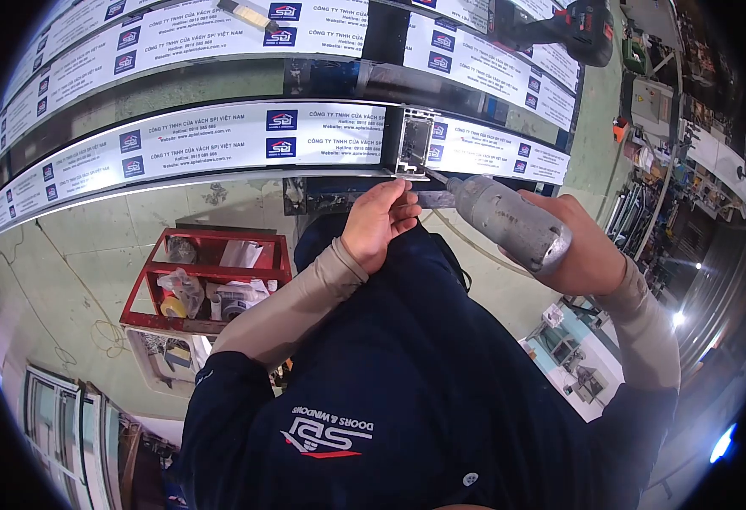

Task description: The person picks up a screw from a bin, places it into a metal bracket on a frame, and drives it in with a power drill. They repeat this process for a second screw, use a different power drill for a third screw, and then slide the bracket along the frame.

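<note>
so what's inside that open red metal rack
The rack shows a round yellow item, a crumpled translucent plastic bag and a whitish piece, among others; whatever lies underneath is covered.

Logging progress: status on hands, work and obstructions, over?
Left hand at lower edge of profile end. Right hand gripping grey power tool, tip close to that end. Black drill apart from both hands, no obstruction seen.

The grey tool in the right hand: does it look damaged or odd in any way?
Only its surface: the grey tool in the right hand has dark marks scattered over its casing, perhaps wear or dirt. No break shows on the visible side.
</note>
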Tool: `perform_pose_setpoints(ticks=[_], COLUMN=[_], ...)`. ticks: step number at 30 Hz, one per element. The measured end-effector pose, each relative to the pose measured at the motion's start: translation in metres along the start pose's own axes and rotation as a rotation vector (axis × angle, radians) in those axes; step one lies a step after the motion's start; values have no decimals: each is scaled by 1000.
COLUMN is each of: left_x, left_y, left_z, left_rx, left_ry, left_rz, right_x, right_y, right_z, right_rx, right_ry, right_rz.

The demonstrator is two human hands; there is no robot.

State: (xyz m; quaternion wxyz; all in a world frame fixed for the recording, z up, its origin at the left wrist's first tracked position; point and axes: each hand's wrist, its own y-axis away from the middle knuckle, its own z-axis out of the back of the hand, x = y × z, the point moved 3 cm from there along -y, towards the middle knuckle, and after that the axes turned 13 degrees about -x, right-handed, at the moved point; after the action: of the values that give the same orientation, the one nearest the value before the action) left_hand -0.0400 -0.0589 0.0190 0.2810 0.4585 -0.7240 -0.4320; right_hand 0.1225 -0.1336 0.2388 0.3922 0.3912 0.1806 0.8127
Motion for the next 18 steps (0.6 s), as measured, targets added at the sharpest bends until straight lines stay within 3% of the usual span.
perform_pose_setpoints(ticks=[7, 14, 16, 17, 18], left_x=[4, 33, 46, 51, 60], left_y=[-1, 7, 13, 31, 30], left_z=[8, 11, 12, 0, 3], left_rx=[-51, -56, 33, -56, 0], left_ry=[-22, 29, -248, -77, -59], left_rz=[-113, -317, -521, -465, -500], right_x=[-9, -22, -33, -40, -28], right_y=[1, 11, 15, 17, 19], right_z=[0, -4, -5, -3, -1], right_rx=[-10, 105, -49, -7, 121], right_ry=[92, 117, -87, -18, -112], right_rz=[160, 149, 165, 10, 51])
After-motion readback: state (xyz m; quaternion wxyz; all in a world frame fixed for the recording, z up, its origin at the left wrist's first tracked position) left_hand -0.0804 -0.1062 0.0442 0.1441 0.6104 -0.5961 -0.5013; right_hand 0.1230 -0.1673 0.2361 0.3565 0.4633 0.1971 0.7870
